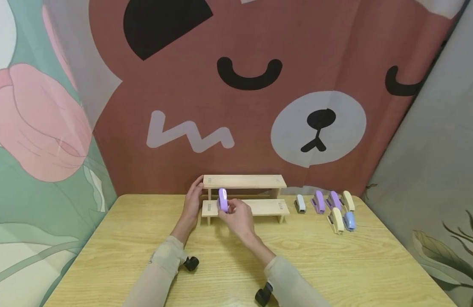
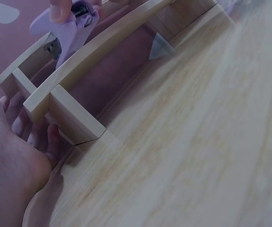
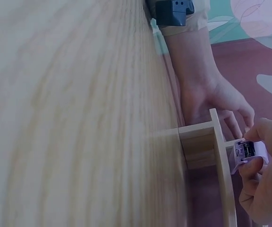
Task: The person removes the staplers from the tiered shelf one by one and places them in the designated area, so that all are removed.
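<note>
A pale wooden two-step rack [image 1: 245,181] stands at the table's back edge. Over the left end of its lower board [image 1: 267,207], my right hand [image 1: 239,218] pinches a purple stapler [image 1: 223,199] between thumb and fingers. In the right wrist view the stapler [image 3: 247,150] shows its metal front end, close to the board's edge. My left hand [image 1: 191,205] lies along the rack's left side. From the left wrist, its fingers [image 2: 21,120] extend beside the rack's end and legs, partly hidden behind the wood.
Right of the rack stand a light grey-blue stapler [image 1: 300,204], two purple staplers [image 1: 318,202], two cream staplers [image 1: 337,220] and a blue stapler [image 1: 349,221]. A printed bear curtain [image 1: 259,140] hangs directly behind the table [image 1: 321,264].
</note>
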